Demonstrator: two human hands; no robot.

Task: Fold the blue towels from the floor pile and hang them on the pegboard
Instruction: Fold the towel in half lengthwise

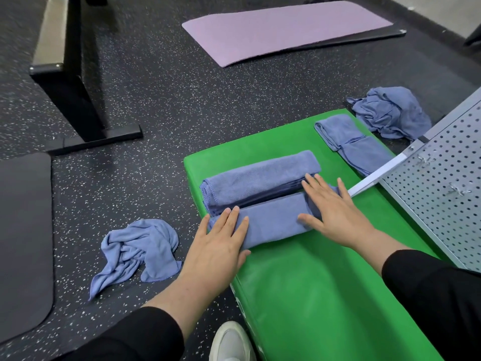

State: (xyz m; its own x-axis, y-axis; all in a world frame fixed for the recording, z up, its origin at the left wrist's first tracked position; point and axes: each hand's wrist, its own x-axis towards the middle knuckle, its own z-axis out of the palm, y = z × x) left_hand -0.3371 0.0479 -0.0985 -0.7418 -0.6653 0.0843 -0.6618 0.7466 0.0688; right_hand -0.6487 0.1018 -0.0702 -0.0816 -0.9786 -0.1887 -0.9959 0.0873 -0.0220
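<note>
A blue towel (pixel 270 217), folded into a long strip, lies on the green pad (pixel 312 282). My left hand (pixel 221 246) presses flat on its left end and my right hand (pixel 330 209) presses flat on its right end, fingers straight. Just behind it lies another folded blue towel (pixel 255 178). A third folded towel (pixel 346 142) rests at the pad's far right, partly under the grey pegboard (pixel 437 183). One crumpled blue towel (pixel 138 251) lies on the floor left of the pad, another crumpled blue towel (pixel 390 110) lies beyond the pad.
The speckled black floor holds a purple mat (pixel 286 29) at the back, a black mat (pixel 23 230) at the left and a black bench frame (pixel 75 82). A white shoe (pixel 229 342) shows at the bottom edge.
</note>
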